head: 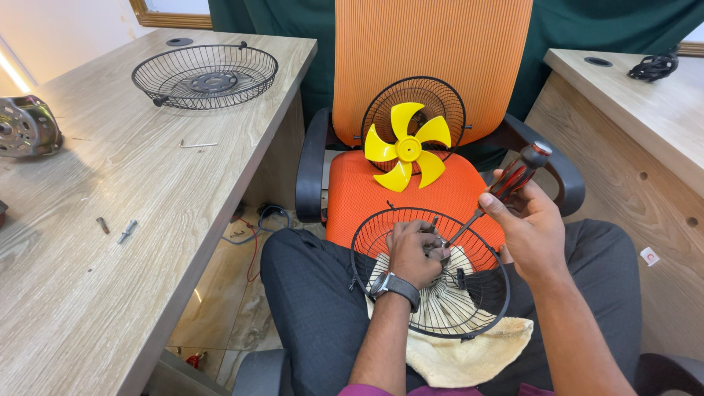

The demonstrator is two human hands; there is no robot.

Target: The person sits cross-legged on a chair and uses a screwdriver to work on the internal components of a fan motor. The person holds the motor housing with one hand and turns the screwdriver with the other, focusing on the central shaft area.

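A black wire fan guard (480,323) rests on my lap over a cream cloth (469,358). My left hand (415,252), with a watch on its wrist, sits inside the guard and pinches a small part at its centre. My right hand (529,229) grips a red and black screwdriver (506,187), whose tip meets the spot under my left fingers. A yellow fan blade (405,149) leans against a second black guard (440,99) on the orange chair (359,194) ahead.
On the wooden desk (110,242) to the left lie a third wire guard (205,75), a metal motor (26,126), a hex key (198,144) and loose screws (117,229). A second desk (645,117) stands at right. Cables (253,227) lie on the floor.
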